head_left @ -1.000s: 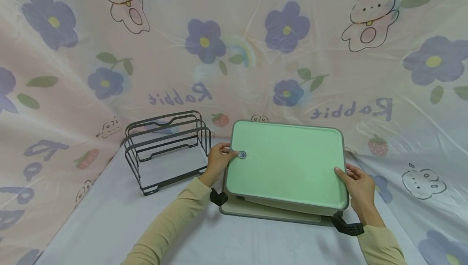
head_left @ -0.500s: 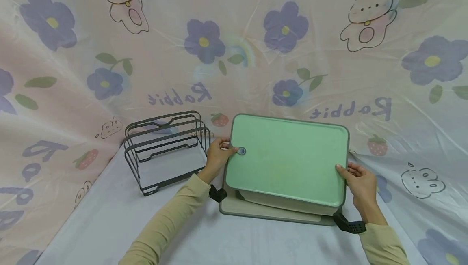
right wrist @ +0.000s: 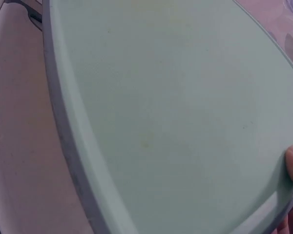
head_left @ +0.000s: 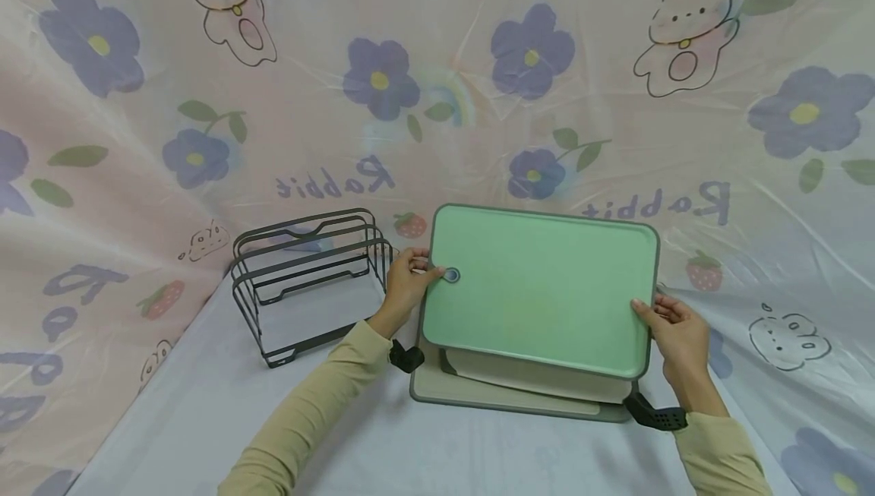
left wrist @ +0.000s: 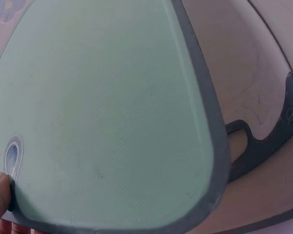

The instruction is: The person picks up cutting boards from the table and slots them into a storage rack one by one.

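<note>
A green cutting board with a grey rim is held up at a tilt between both hands. My left hand pinches its left edge, thumb beside the small ringed hole. On the right edge, my right hand grips with the thumb on the green face and fingers behind. Under the board lie a smaller beige board and a larger grey-rimmed beige board, both partly covered. The left wrist view shows a dark handle piece with an opening on the beige board.
A black wire rack with upright dividers stands left of the boards. White cloth covers the table. A curtain printed with flowers and rabbits hangs close behind and at both sides.
Both hands have raised the green cutting board and shifted it slightly away, its right side moving a little rightward. More of the beige boards beneath now shows. The rack stays put.
</note>
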The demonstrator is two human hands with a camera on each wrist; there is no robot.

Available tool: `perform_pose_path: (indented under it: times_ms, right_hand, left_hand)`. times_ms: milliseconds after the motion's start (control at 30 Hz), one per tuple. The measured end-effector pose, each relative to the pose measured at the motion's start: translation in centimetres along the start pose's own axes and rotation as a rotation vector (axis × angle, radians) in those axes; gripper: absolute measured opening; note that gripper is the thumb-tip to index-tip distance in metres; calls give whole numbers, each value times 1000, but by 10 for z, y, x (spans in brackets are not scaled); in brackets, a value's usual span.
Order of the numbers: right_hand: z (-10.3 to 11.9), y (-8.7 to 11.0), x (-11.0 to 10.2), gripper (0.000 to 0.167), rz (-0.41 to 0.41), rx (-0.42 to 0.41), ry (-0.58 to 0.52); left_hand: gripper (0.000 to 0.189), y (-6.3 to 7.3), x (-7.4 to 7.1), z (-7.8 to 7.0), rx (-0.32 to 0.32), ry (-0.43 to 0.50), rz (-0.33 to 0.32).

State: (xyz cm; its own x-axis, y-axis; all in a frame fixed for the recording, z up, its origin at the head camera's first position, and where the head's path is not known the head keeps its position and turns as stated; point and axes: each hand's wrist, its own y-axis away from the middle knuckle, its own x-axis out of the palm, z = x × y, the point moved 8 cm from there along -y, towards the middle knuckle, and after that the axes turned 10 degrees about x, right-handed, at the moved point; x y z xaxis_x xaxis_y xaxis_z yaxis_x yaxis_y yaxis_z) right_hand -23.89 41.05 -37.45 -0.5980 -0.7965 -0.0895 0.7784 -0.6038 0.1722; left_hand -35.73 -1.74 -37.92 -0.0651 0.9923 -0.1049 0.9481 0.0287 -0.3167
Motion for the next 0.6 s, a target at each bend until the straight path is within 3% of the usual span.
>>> perform_pose_path:
  times_ms: [600]
  right_hand:
    - [27, 5, 5, 35, 50, -53, -95]
  left_hand:
    - [33, -13, -9, -22, 40, 18, -30]
